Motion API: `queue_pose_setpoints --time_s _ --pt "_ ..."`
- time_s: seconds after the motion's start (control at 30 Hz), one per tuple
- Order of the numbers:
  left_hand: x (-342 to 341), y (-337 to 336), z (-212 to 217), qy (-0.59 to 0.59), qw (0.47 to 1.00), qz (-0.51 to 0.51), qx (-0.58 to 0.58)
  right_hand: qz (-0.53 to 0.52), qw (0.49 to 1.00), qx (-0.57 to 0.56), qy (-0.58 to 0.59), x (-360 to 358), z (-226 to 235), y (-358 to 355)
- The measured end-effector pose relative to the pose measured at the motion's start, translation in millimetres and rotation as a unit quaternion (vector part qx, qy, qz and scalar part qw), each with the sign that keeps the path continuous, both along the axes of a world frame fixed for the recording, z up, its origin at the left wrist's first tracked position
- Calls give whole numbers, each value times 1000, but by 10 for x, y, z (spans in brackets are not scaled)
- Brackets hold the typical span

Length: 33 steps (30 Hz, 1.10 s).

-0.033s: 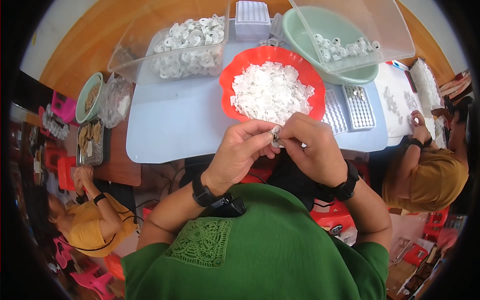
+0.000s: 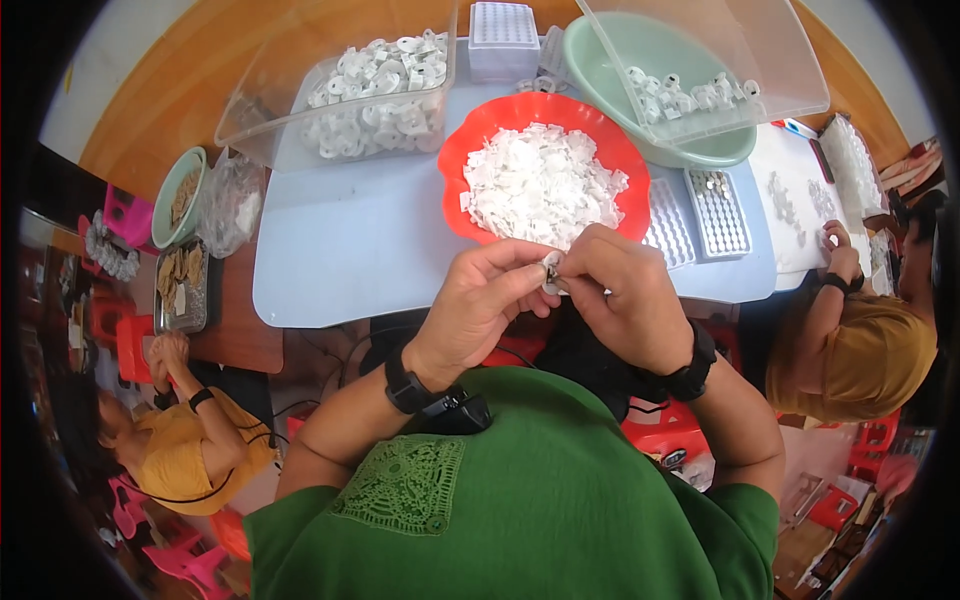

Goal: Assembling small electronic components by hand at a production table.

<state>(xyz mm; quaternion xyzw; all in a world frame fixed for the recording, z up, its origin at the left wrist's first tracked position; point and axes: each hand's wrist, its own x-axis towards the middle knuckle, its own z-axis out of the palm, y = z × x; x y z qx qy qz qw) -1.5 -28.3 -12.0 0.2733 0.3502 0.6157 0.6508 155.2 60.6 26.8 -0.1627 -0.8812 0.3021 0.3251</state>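
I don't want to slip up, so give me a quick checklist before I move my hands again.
1. Left fingers on the small white part: ok, pinching it.
2. Right fingers on that part: ok, closed at its other side.
3. Part's inside seated properly: cannot tell, fingers cover much of it.
4. White plastic pieces at hand: ok, heaped in the red scalloped bowl just beyond the hands.
5. Right-hand clear bin apart from the green basin: not ok, it overlaps it.
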Motion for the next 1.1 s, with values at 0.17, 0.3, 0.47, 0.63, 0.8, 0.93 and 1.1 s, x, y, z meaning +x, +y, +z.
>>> queue_pose_setpoints --time_s 0.17,0.3,0.47,0.63,0.8,0.93,1.1 --pt "7 28 23 16 1000 11 6 -35 997 67 3 -5 -48 -43" --pt "11 36 -18 9 1000 11 12 -60 985 161 -21 -8 -86 -43" --pt "51 27 -22 20 1000 23 -1 -47 983 175 -21 -7 -108 -47" --pt "75 29 -16 29 999 19 -14 -31 991 127 -30 43 -124 17" --pt "33 57 9 -14 1000 -6 -15 14 997 -81 14 107 -52 114" --pt "30 67 4 -42 999 -14 -14 4 980 -197 -5 161 54 96" --pt "43 69 31 2 999 -49 11 6 958 -287 -26 176 50 162"
